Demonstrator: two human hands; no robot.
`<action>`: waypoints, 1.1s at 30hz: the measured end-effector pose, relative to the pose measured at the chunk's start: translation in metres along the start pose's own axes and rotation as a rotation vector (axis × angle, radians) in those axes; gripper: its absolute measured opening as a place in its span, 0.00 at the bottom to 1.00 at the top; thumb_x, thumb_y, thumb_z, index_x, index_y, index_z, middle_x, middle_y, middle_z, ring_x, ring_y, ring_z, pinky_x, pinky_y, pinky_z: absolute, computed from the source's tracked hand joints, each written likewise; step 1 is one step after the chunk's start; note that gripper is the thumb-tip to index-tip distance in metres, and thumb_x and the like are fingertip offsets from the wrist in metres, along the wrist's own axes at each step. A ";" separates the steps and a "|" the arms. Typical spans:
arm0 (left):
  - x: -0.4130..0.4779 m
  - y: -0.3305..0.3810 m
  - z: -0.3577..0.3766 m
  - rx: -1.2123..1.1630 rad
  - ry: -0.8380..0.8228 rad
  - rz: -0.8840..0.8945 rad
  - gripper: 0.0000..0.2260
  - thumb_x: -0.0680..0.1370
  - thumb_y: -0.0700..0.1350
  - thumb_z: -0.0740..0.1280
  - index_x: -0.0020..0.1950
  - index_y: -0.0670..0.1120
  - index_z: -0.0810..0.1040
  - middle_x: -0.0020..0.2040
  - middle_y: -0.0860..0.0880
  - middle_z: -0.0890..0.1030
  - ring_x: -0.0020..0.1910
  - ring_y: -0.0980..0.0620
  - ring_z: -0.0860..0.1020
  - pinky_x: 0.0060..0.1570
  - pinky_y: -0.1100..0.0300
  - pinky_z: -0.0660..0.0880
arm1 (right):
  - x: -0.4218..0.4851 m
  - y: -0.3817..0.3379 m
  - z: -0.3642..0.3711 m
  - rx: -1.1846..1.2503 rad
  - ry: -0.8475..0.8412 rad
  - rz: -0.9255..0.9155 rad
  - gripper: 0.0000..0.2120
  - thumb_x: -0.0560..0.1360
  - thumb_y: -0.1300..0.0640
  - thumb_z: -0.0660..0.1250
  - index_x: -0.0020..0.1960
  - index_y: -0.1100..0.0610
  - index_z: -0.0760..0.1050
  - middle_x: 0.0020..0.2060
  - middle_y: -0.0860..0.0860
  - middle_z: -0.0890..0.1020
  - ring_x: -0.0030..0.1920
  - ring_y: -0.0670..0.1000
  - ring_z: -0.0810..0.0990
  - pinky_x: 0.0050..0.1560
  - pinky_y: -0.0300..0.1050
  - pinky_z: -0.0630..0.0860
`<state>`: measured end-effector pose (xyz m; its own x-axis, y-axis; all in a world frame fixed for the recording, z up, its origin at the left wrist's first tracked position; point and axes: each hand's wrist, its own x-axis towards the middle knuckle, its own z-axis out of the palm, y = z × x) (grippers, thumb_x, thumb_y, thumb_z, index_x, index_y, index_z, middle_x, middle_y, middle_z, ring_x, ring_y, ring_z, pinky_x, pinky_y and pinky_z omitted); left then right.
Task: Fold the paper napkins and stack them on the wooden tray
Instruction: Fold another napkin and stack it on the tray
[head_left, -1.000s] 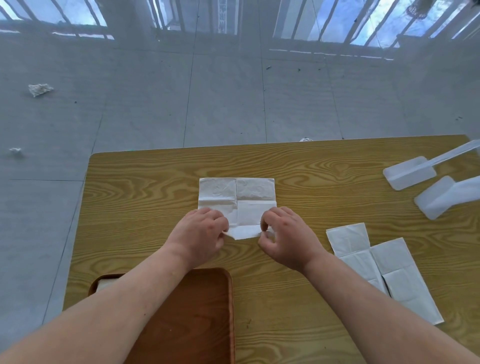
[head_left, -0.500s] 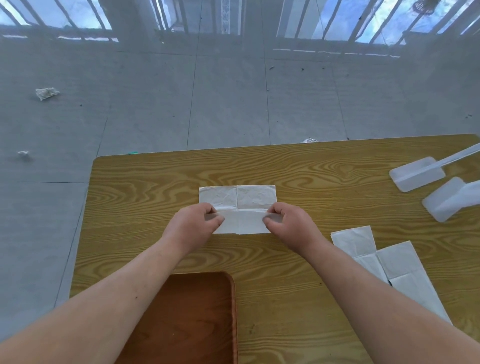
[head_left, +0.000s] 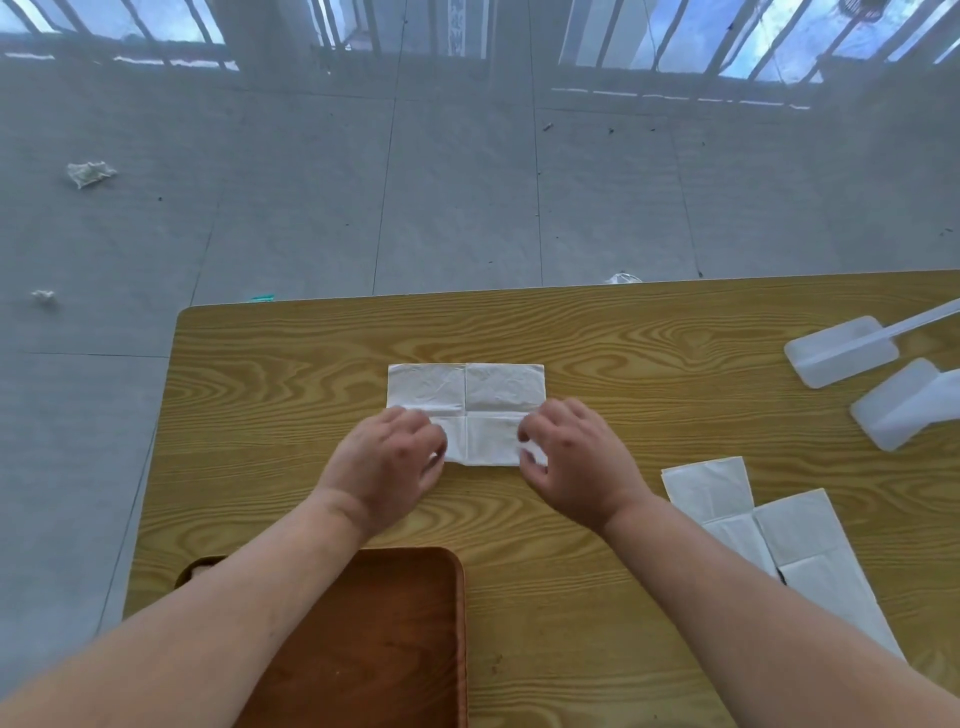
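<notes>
A white paper napkin (head_left: 483, 395) lies flat in the middle of the wooden table (head_left: 597, 343), with a crease across it and its near part folded over. My left hand (head_left: 387, 462) covers its near left corner and my right hand (head_left: 571, 462) its near right corner, fingers curled on the paper. The brown wooden tray (head_left: 374, 639) sits at the table's near edge, under my left forearm, which hides part of it. Its visible part is bare.
Unfolded white napkins (head_left: 779, 530) lie overlapping at the right, partly under my right forearm. Two white plastic pieces (head_left: 841, 351) (head_left: 909, 410) rest at the far right. Crumpled paper scraps (head_left: 91, 174) lie on the tiled floor beyond the table.
The near edge of the napkin was lifted and folded away from me, making it shorter. Both hands then slid back toward me onto the near corners.
</notes>
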<state>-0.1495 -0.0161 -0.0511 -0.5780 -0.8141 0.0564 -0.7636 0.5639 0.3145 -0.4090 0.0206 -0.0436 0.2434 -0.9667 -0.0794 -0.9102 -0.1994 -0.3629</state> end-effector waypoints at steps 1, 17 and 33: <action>-0.002 0.001 0.001 0.005 -0.040 0.041 0.04 0.75 0.44 0.77 0.45 0.46 0.83 0.43 0.49 0.82 0.43 0.46 0.81 0.44 0.47 0.82 | -0.003 -0.002 0.002 -0.020 -0.038 -0.042 0.09 0.77 0.52 0.69 0.54 0.54 0.81 0.48 0.50 0.81 0.51 0.54 0.78 0.57 0.53 0.78; -0.002 -0.002 0.001 -0.058 -0.198 -0.122 0.13 0.78 0.58 0.67 0.58 0.53 0.80 0.59 0.56 0.81 0.61 0.52 0.77 0.65 0.51 0.74 | 0.002 -0.015 0.006 0.060 -0.092 0.014 0.03 0.77 0.54 0.66 0.47 0.53 0.76 0.44 0.47 0.80 0.50 0.52 0.76 0.57 0.48 0.75; 0.036 0.002 -0.019 -0.286 -0.252 -0.452 0.03 0.79 0.55 0.69 0.49 0.58 0.78 0.39 0.58 0.81 0.38 0.57 0.79 0.35 0.58 0.75 | 0.019 -0.001 -0.009 0.317 -0.176 0.334 0.03 0.76 0.52 0.66 0.49 0.46 0.75 0.39 0.45 0.82 0.41 0.51 0.79 0.40 0.49 0.74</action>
<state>-0.1666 -0.0469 -0.0302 -0.2906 -0.8871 -0.3585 -0.8624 0.0804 0.4998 -0.4064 0.0008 -0.0361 0.0338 -0.9220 -0.3857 -0.8080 0.2019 -0.5535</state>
